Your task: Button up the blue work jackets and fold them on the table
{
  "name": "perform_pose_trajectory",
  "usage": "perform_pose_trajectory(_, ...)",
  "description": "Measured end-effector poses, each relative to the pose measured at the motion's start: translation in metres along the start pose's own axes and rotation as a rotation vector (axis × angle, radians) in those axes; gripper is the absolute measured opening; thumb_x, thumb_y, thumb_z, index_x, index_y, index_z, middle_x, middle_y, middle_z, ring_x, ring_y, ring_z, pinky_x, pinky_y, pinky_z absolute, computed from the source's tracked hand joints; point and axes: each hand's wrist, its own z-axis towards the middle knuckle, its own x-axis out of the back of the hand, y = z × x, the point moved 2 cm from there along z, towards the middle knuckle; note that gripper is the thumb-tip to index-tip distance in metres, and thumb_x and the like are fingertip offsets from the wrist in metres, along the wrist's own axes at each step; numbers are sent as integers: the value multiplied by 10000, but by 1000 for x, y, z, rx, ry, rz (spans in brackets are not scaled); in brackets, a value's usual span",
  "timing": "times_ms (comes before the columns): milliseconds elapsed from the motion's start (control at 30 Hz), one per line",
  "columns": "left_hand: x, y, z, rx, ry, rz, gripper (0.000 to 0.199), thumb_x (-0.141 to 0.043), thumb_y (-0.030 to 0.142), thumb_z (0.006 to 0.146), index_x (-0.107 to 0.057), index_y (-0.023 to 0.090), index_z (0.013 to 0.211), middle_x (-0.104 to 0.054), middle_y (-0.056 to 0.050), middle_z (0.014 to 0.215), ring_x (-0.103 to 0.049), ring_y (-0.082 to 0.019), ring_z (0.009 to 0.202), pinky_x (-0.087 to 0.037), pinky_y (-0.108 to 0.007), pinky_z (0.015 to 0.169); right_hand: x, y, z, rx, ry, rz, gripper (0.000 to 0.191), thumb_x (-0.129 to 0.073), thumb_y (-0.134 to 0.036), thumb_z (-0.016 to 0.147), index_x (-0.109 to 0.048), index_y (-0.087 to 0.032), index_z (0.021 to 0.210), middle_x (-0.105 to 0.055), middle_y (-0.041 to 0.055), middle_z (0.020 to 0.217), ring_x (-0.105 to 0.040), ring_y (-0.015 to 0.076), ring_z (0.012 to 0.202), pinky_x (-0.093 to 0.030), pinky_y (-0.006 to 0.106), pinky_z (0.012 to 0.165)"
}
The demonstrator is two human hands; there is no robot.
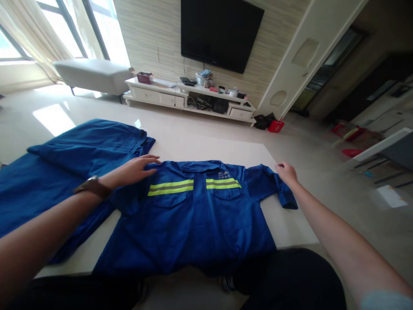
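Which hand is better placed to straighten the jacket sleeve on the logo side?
Likely the right hand: it is close beside that sleeve, while the left hand is over at the opposite shoulder.

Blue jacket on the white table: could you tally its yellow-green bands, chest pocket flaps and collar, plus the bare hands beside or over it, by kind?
Yellow-green bands: 2
Chest pocket flaps: 2
Collar: 1
Hands, left hand and right hand: 2
Total: 7
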Motion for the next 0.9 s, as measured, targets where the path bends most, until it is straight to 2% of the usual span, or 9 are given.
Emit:
perform_pose_trajectory(33,6,-10,-16,49,21,25,624,-422,625,863,-682,204,1243,-580,-97,1452,-554,-257,1311,-353,-377,1189,13,33,-8,-153,-20,18,399,-632,-510,828,-683,-165,1020,-692,184,1163,-621,344,1155,-458,469,1048)
perform_pose_trajectory(100,14,-24,-45,157,85,70,606,-403,605,866,-682,192,1211,-628,-93,1365,-595,-251,1223,-410,-364,1134,29,81,-35,-232,-39,39,535,-623,-628,807,-647,-175,1092,-683,185,1171,-644,337,1118,-508,456,979)
perform_pose_trajectory(200,14,-19,-69,165,96,63,582,-420,613,868,-658,250,1257,-648,-33,1318,-623,-237,1158,-459,-320,1064,34,113,-83,-169,-82,58,840,-752,-670,661,-526,-188,1310,-578,202,1371,-603,327,1225,-514,421,993)
perform_pose_trajectory(300,10,15,-75,57,77,27,544,-458,614,865,-665,280,1241,-649,-13,1326,-621,-242,1178,-454,-308,1072,29,117,-120,-39,-149,-20,999,-863,-558,553,-450,-183,1382,-520,216,1429,-575,326,1261,-499,411,1012)
perform_pose_trajectory(467,8,62,-70,-118,138,26,442,-399,493,935,-674,267,1197,-628,-32,1330,-618,-222,1173,-440,-282,1066,21,112,-145,-43,-170,-140,308,-705,-417,757,-625,-216,976,-679,100,1043,-657,279,1019,-514,391,900)
perform_pose_trajectory(567,7,62,-69,-104,211,49,416,-389,420,931,-681,220,1150,-616,-70,1285,-632,-223,1102,-468,-298,1014,22,106,-149,-35,-110,-159,308,-688,-487,764,-608,-225,906,-652,106,1096,-604,306,1124,-479,416,963)
perform_pose_trajectory(767,-1,49,-72,-24,220,19,386,-389,401,909,-700,222,1054,-624,-60,1207,-633,-195,941,-506,-287,846,17,92,-155,-148,-72,-142,874,-805,-669,581,-521,-202,1262,-553,210,1341,-550,373,1232,-462,500,1000)
perform_pose_trajectory(833,-4,49,-73,-17,203,11,384,-396,412,911,-701,230,1057,-624,-55,1204,-634,-195,920,-507,-289,823,14,89,-152,-199,-53,-81,825,-810,-596,609,-552,-180,1273,-572,221,1338,-541,393,1259,-445,523,1027)
perform_pose_trajectory(900,-7,50,-72,-32,182,6,379,-399,415,918,-702,233,1054,-617,-57,1203,-636,-197,924,-508,-291,821,12,88,-146,-262,-27,-2,564,-745,-489,707,-642,-173,1163,-632,213,1263,-560,387,1252,-437,507,1045)
